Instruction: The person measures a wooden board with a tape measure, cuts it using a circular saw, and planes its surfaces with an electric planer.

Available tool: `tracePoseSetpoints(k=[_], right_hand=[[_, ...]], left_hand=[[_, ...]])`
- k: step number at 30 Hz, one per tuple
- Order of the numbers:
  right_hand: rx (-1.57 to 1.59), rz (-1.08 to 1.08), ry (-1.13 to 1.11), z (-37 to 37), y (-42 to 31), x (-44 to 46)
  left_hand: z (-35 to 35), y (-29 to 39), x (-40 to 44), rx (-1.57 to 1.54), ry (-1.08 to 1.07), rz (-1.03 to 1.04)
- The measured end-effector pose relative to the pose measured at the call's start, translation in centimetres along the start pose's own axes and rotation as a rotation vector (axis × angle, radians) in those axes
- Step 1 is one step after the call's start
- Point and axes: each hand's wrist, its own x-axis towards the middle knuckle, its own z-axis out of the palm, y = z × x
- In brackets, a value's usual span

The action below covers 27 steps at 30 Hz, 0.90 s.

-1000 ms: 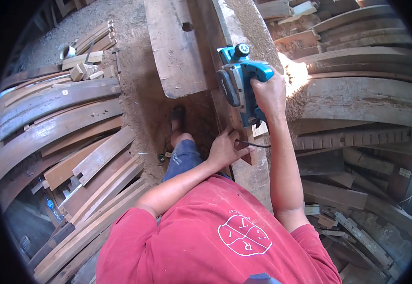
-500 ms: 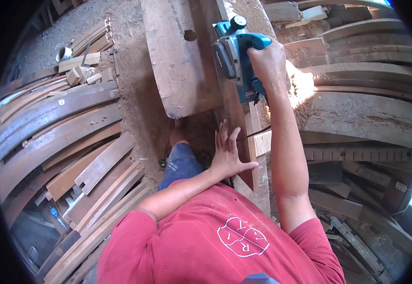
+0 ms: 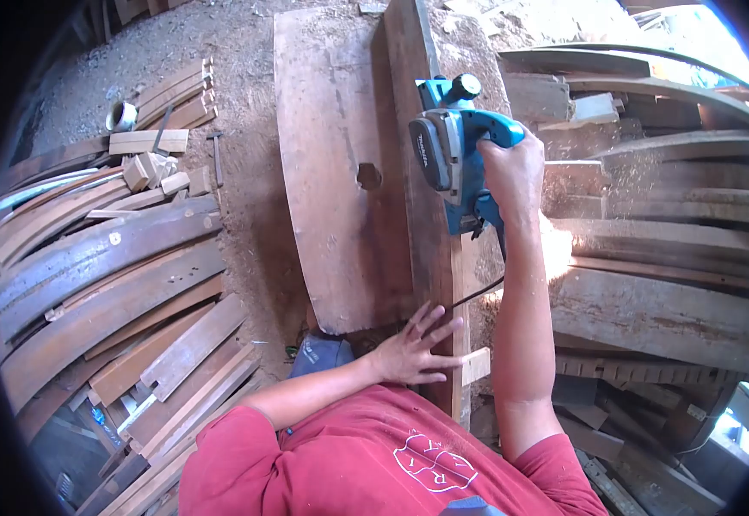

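A teal electric planer [image 3: 453, 163] rests on the top edge of a long wooden board [image 3: 426, 258] that stands on its edge. My right hand [image 3: 514, 175] is wrapped round the planer's rear handle. The planer's black cord [image 3: 479, 292] runs down beside my right forearm and across the board. With fingers spread, my left hand [image 3: 413, 351] lies against the near end of the board. Just right of it, a small pale wood block [image 3: 476, 366] sits by the board. Wood chips fly to the right of the planer.
A wide plank [image 3: 331, 198] with a hole lies left of the board. Stacked boards [image 3: 125, 232] fill the left side, with a hammer [image 3: 216, 159] and a tape roll [image 3: 121, 116] near them. More curved timbers [image 3: 667, 301] are piled on the right. Sawdust covers the ground.
The view has shifted, so the bench and boards appear lower. The planer remains in my right hand on the board's edge. My left fingers have spread wider, and chips now fly at right.
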Motion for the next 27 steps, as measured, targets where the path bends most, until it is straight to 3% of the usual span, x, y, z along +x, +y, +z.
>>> tracePoseSetpoints(k=[6,9,15,20,23,27], right_hand=[[0.014,0.029,-0.005,2.0,-2.7,5.5],[0.026,-0.028,-0.021,3.4,-3.7,8.5],[-0.095,-0.151,0.029,7.0,-4.8,16.2],[-0.094,0.042,-0.020,8.5,-7.1,21.2],[0.014,-0.009,-0.051,9.4,-6.1,24.3],[-0.020,0.039,-0.002,10.2,-8.9,25.7]], left_hand=[[-0.6,-1.9,0.5,-0.060,-0.095,0.077],[-0.2,-2.4,-0.1,-0.115,-0.184,0.069],[-0.4,-3.2,-0.4,-0.183,-0.160,0.095],[0.0,-3.8,-0.7,-0.274,-0.201,0.113],[0.5,-3.9,-0.9,-0.236,-0.156,0.150],[0.2,-3.9,-0.7,-0.428,-0.224,0.101]])
